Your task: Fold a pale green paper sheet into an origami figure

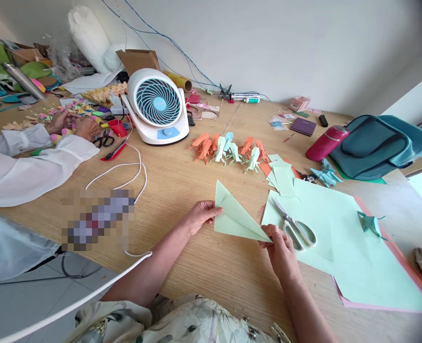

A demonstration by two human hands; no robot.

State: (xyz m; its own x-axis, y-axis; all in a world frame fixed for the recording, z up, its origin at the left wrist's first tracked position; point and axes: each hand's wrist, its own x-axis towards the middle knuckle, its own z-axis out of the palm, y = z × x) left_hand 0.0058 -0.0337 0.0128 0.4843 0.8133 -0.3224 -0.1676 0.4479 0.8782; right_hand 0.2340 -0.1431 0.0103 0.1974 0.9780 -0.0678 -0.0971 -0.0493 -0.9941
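Note:
Between my two hands is a pale green sheet of paper (234, 214), folded to a triangle with a crease running to its right tip. My left hand (205, 213) pinches its left edge, thumb on top. At the lower right tip, my right hand (278, 243) grips the paper between thumb and fingers. Right beside that hand, scissors (291, 221) with white handles lie on large pale green sheets (357, 257). Smaller cut green pieces (284, 177) are stacked above them. Folded orange and green paper figures (228, 148) stand in a group farther back.
A white fan (159, 107) stands at back left, its white cord (141, 166) looping over the table. At left are a co-worker's hands (78, 125) with small colourful items, near black scissors (104, 139) and a red cutter (114, 151). A pink bottle (327, 142) and teal bag (375, 145) sit at right.

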